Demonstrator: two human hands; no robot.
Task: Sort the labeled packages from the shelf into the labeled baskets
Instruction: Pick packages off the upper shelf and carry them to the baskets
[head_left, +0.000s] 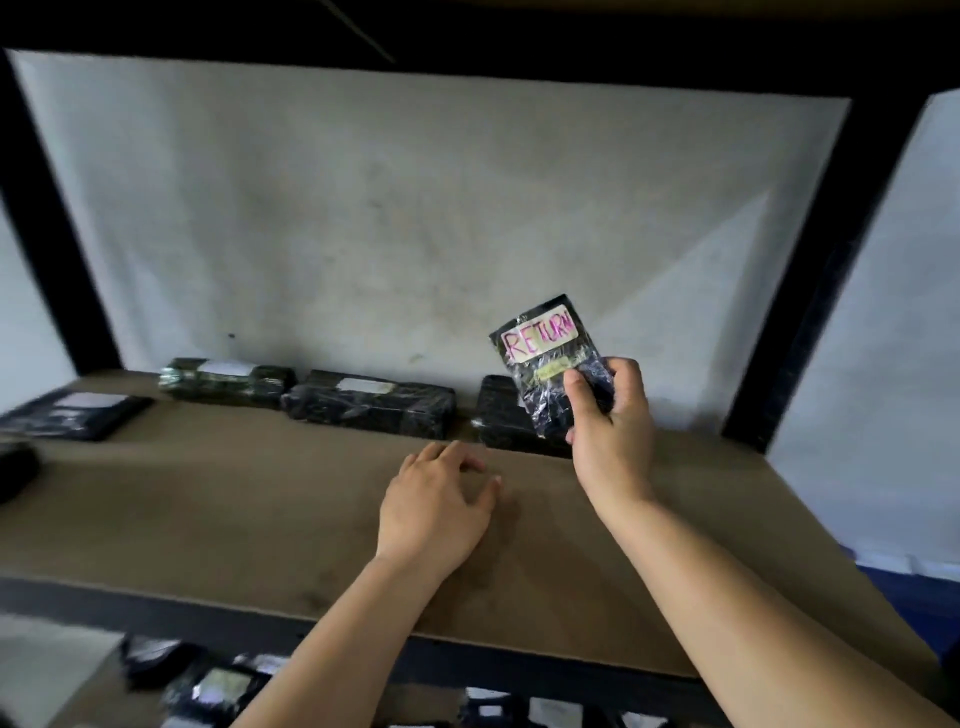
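Brown shelf (260, 499) — right hand (610, 421), "RETURN" package (550, 358)

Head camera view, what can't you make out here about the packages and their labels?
- Black plastic-wrapped packages along the shelf back: white labels too blurred and foreshortened to read.
- Black package behind the held RETURN package: partly hidden by it and the right hand.
- Lower-shelf packages: blurred, cut off by the bottom edge.

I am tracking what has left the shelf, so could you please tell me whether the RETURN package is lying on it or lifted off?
Lifted off: the right hand holds the RETURN package upright above the shelf, label facing the camera.
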